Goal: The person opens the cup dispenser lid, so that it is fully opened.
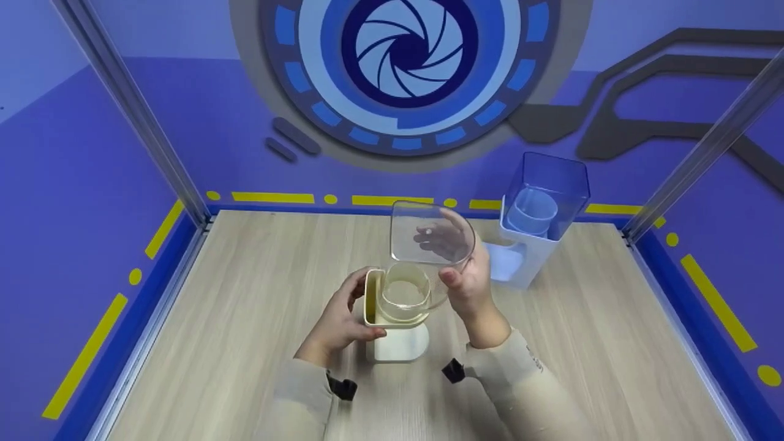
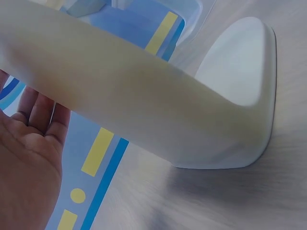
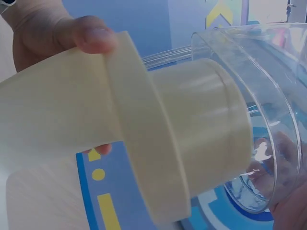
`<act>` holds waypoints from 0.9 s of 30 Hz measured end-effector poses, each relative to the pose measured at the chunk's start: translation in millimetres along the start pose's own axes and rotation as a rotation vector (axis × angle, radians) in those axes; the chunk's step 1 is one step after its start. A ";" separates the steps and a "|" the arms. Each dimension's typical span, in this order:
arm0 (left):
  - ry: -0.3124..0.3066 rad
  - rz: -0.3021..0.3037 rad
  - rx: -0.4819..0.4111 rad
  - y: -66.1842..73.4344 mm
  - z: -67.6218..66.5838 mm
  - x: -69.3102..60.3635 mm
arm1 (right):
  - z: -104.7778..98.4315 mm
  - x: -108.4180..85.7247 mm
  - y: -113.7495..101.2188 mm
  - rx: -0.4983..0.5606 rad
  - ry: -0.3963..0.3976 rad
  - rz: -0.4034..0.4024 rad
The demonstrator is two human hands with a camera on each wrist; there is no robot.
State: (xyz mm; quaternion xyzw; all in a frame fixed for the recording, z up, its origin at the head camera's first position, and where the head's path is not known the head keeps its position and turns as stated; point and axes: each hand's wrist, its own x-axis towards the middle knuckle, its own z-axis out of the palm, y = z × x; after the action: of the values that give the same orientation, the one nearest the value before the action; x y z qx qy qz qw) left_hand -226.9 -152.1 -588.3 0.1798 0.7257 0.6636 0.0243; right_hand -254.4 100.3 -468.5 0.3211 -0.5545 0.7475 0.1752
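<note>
A cream pet-feeder-like stand (image 1: 401,344) with a rounded foot and a round collar (image 3: 206,124) on its top stands on the table in front of me. My left hand (image 1: 343,318) grips the stand's upper part from the left, thumb along the rim. My right hand (image 1: 474,285) holds a clear plastic container (image 1: 422,229) just above the collar, fingers behind its wall and thumb on the near side. In the right wrist view the container lies beside the collar's end; whether they touch, I cannot tell.
Behind my right hand, at the table's back right, stands a similar pale blue-white feeder (image 1: 539,260) with a see-through blue container (image 1: 554,177) on top. The wooden table (image 1: 245,306) is bounded by blue panels and metal posts (image 1: 141,122).
</note>
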 end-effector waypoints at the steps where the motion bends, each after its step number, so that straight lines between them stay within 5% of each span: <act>1: 0.000 0.001 -0.002 -0.6 -0.3 -0.2 | -1.2 1.1 -2.0 -0.010 0.007 -0.009; 27: 0.004 0.054 -0.021 -5.8 0.2 -1.3 | -52.9 18.8 -8.2 -0.057 0.216 -0.049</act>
State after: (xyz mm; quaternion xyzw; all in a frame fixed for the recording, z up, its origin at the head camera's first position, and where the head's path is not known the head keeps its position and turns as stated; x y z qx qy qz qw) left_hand -227.0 -152.6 -594.2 0.1977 0.7136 0.6720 0.0068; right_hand -278.2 151.0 -459.4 0.2473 -0.5454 0.7571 0.2612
